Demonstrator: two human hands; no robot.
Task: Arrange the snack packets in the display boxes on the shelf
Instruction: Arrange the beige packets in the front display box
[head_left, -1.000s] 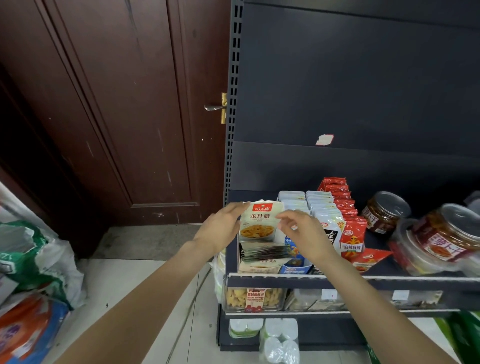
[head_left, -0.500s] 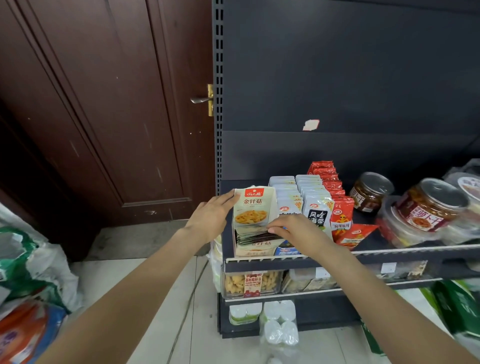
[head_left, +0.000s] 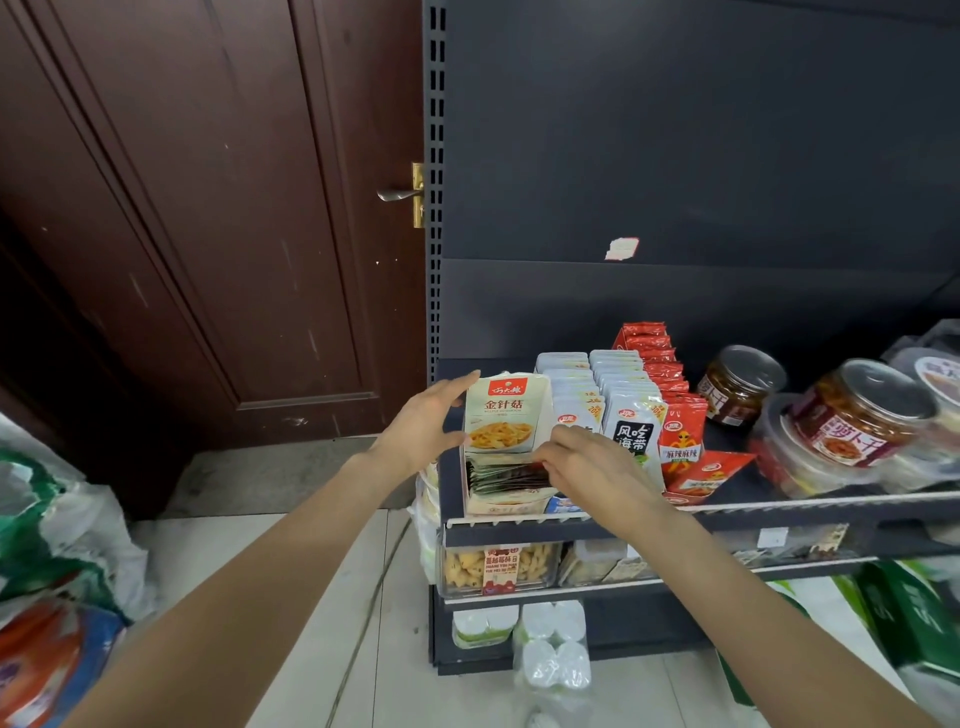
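Packets (head_left: 506, 475) sit stacked inside the white display box (head_left: 506, 415) at centre frame, on the left end of the shelf (head_left: 779, 512). My left hand (head_left: 415, 428) lies flat, fingers straight, against the box's left wall, while my right hand (head_left: 592, 467) has its fingertips curled onto the right edge of the stack. I judge the step is best done by bracing the box with the left palm and squaring the stack with light, even right-hand pressure, so the neighbouring grey packets (head_left: 631, 415) are not disturbed.
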